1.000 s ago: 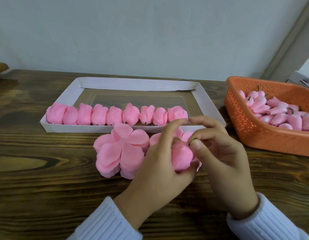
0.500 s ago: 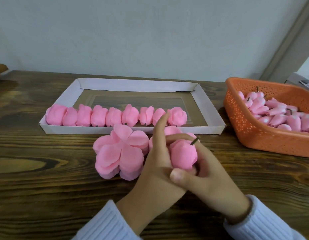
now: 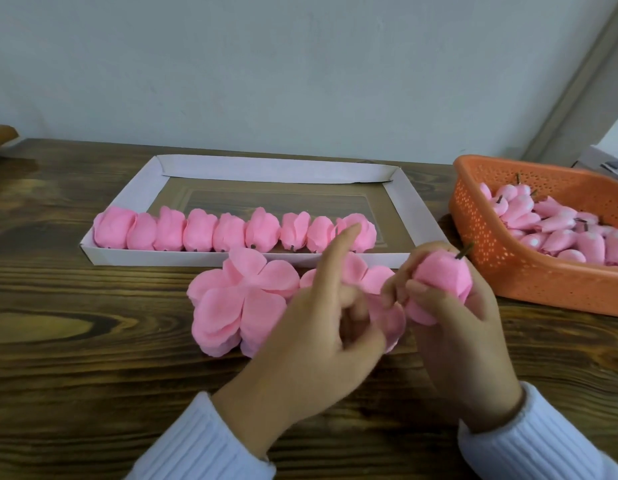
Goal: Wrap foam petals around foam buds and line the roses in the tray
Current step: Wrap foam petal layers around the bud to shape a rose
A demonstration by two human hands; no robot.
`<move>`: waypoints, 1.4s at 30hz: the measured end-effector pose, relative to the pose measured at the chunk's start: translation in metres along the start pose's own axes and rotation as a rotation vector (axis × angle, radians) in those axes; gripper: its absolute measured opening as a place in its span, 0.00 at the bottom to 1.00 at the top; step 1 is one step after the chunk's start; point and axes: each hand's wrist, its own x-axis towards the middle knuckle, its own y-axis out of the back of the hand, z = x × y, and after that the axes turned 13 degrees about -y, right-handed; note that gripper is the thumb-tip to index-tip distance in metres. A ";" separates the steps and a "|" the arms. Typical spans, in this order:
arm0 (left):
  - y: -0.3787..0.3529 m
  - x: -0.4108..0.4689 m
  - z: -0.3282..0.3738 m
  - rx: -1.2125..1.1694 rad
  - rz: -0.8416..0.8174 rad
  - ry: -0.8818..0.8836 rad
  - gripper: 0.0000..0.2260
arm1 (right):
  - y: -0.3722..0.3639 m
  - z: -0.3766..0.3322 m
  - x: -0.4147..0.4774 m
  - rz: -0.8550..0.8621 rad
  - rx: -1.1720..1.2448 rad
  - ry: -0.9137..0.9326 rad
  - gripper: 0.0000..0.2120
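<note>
Gripping a wrapped rose (image 3: 439,285) in curled fingers, stem up, near the tray's (image 3: 402,199) front right corner, the right hand (image 3: 470,341) shows clearly, while the blurred left hand (image 3: 318,337) points its forefinger, its other fingers curled above loose petals (image 3: 241,299), grasp unclear.

**Dark wood table: tray, basket, petal stacks**

The table (image 3: 92,393) was dark-stained wood w/ heavy grain and a pale knot patch at front left. A white card tray (image 3: 272,169) lay flat at centre-back, long side parallel to the front edge. An orange plastic basket (image 3: 508,268) sat to the right of the tray, near but apart, partly cut off by the frame. Two stacks of pink petals lay straight on the wood, just in front of the tray: the left stack (image 3: 238,299) fanned out like a flower, the right stack (image 3: 380,277) beside it, partly hidden. A tan obj. (image 3: 0,133) sat at the far-left edge, too cropped to ID.
</note>
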 end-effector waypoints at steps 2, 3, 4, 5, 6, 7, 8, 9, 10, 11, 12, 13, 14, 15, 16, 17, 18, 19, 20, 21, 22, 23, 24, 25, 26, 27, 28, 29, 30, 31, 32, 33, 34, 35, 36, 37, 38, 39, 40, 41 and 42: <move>0.012 0.004 0.000 0.103 0.092 -0.019 0.31 | 0.005 -0.001 0.003 0.045 -0.043 0.007 0.06; 0.019 0.007 -0.001 0.185 0.175 -0.012 0.27 | 0.007 0.000 0.003 0.062 -0.075 0.006 0.07; 0.026 0.009 -0.003 0.275 0.274 0.012 0.22 | 0.008 0.001 0.004 0.077 -0.119 0.007 0.07; 0.035 0.011 -0.006 0.363 0.375 0.046 0.19 | 0.010 0.002 0.004 0.092 -0.172 0.011 0.07; 0.044 0.013 -0.009 0.442 0.460 0.091 0.16 | 0.010 0.003 0.004 0.103 -0.221 0.013 0.07; 0.054 0.014 -0.013 0.515 0.511 0.144 0.15 | 0.011 0.004 0.004 0.107 -0.254 0.011 0.07; 0.064 0.013 -0.017 0.583 0.518 0.208 0.14 | 0.010 0.005 0.004 0.105 -0.273 0.007 0.06; 0.072 0.012 -0.021 0.646 0.487 0.282 0.12 | 0.010 0.006 0.004 0.101 -0.287 0.007 0.05; 0.079 0.010 -0.025 0.697 0.437 0.359 0.10 | 0.009 0.006 0.004 0.099 -0.300 0.010 0.05; 0.083 0.007 -0.029 0.737 0.388 0.427 0.08 | 0.009 0.006 0.004 0.100 -0.312 0.015 0.05; 0.084 0.006 -0.030 0.760 0.350 0.476 0.05 | 0.008 0.006 0.004 0.100 -0.319 0.020 0.04; 0.084 0.005 -0.030 0.767 0.326 0.513 0.01 | 0.008 0.005 0.003 0.099 -0.321 0.023 0.04; 0.082 0.005 -0.029 0.760 0.314 0.540 0.02 | 0.007 0.005 0.003 0.096 -0.321 0.025 0.04; 0.079 0.006 -0.027 0.743 0.309 0.561 0.04 | 0.007 0.005 0.003 0.095 -0.320 0.024 0.04; 0.077 0.007 -0.025 0.730 0.304 0.576 0.06 | 0.006 0.005 0.003 0.096 -0.322 0.022 0.03; 0.077 0.008 -0.024 0.731 0.297 0.578 0.07 | 0.006 0.004 0.003 0.101 -0.327 0.023 0.03; 0.077 0.009 -0.023 0.728 0.292 0.573 0.07 | 0.006 0.004 0.002 0.106 -0.333 0.024 0.03; 0.077 0.010 -0.023 0.720 0.299 0.549 0.08 | 0.006 0.004 0.002 0.110 -0.338 0.024 0.03; 0.077 0.010 -0.024 0.705 0.320 0.499 0.09 | 0.006 0.004 0.002 0.111 -0.341 0.023 0.03; 0.077 0.011 -0.024 0.679 0.352 0.433 0.09 | 0.006 0.004 0.002 0.110 -0.341 0.022 0.03; 0.077 0.011 -0.025 0.639 0.388 0.368 0.08 | 0.005 0.005 0.002 0.108 -0.338 0.021 0.03; 0.076 0.012 -0.025 0.586 0.416 0.315 0.08 | 0.005 0.005 0.002 0.106 -0.335 0.021 0.03; 0.074 0.013 -0.024 0.527 0.430 0.270 0.09 | 0.005 0.005 0.002 0.105 -0.332 0.021 0.03; 0.072 0.014 -0.023 0.473 0.429 0.233 0.11 | 0.005 0.005 0.002 0.105 -0.332 0.022 0.03; 0.070 0.014 -0.022 0.435 0.423 0.204 0.13 | 0.005 0.005 0.002 0.104 -0.333 0.021 0.03; 0.068 0.015 -0.020 0.411 0.419 0.185 0.14 | 0.005 0.005 0.002 0.104 -0.334 0.019 0.03; 0.067 0.015 -0.019 0.386 0.425 0.175 0.14 | 0.005 0.005 0.002 0.106 -0.333 0.015 0.03; 0.065 0.016 -0.018 0.353 0.441 0.182 0.14 | 0.005 0.005 0.002 0.109 -0.330 0.011 0.03; 0.064 0.016 -0.016 0.310 0.465 0.201 0.14 | 0.004 0.005 0.002 0.114 -0.326 0.005 0.03; 0.063 0.017 -0.015 0.268 0.491 0.230 0.13 | 0.004 0.005 0.002 0.118 -0.324 0.001 0.03; 0.062 0.017 -0.013 0.233 0.512 0.268 0.14 | 0.004 0.005 0.002 0.120 -0.326 -0.001 0.03; 0.060 0.018 -0.012 0.201 0.525 0.317 0.17 | 0.004 0.005 0.001 0.121 -0.328 -0.004 0.04; 0.058 0.017 -0.012 0.160 0.532 0.370 0.18 | 0.004 0.005 0.001 0.122 -0.330 -0.008 0.04; 0.057 0.017 -0.013 0.100 0.538 0.423 0.18 | 0.003 0.005 0.001 0.122 -0.330 -0.013 0.04; 0.056 0.016 -0.015 0.022 0.542 0.476 0.17 | 0.003 0.005 0.001 0.123 -0.331 -0.018 0.04; 0.055 0.016 -0.016 -0.071 0.545 0.533 0.15 | 0.003 0.005 0.001 0.125 -0.334 -0.023 0.04; 0.054 0.015 -0.015 -0.171 0.548 0.585 0.14 | 0.003 0.005 0.001 0.129 -0.338 -0.028 0.04; 0.054 0.014 -0.015 -0.281 0.549 0.621 0.14 | 0.003 0.005 0.001 0.133 -0.342 -0.032 0.05; 0.053 0.014 -0.014 -0.406 0.548 0.637 0.14 | 0.003 0.006 0.001 0.136 -0.344 -0.035 0.06; 0.051 0.014 -0.012 -0.530 0.549 0.640 0.12 | 0.004 0.006 0.001 0.140 -0.344 -0.037 0.06; 0.050 0.015 -0.010 -0.617 0.554 0.639 0.10 | 0.004 0.006 0.001 0.145 -0.345 -0.037 0.06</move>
